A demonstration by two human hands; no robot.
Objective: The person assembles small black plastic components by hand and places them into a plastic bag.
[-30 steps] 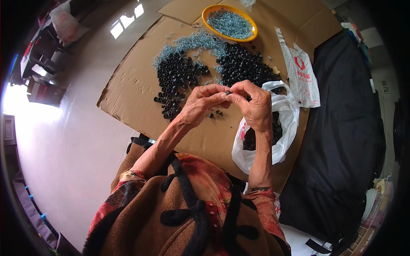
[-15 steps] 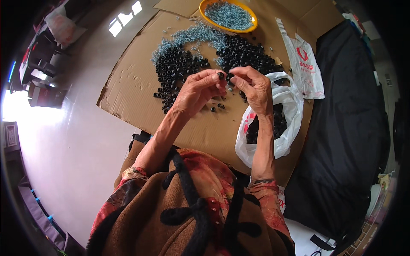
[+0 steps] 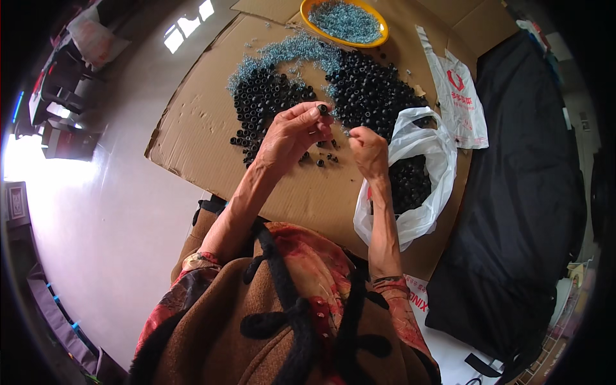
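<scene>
A small round black plastic cap (image 3: 323,110) with a hollow middle is pinched between the thumb and forefinger of my left hand (image 3: 289,131). My right hand (image 3: 370,153) is closed just to its right, fingers curled in; whatever they hold is hidden. Behind my left hand spreads a pile of black ring-like pieces (image 3: 256,93), many with open ends up. A denser heap of black caps (image 3: 369,83) lies beyond my right hand. Small silvery-blue metal pieces, like screws (image 3: 301,51), are scattered along the far side of both piles.
A yellow bowl (image 3: 385,33) of the same metal pieces stands at the far edge of the cardboard (image 3: 192,122). Beside my right forearm, a white plastic bag (image 3: 444,173) holds more black pieces. Another white bag (image 3: 465,102) lies flat beyond it, next to a large black cover (image 3: 513,192).
My right hand has drawn down and away from my left, and its fingers have curled in. My left hand, still pinching the black cap, has shifted slightly left.
</scene>
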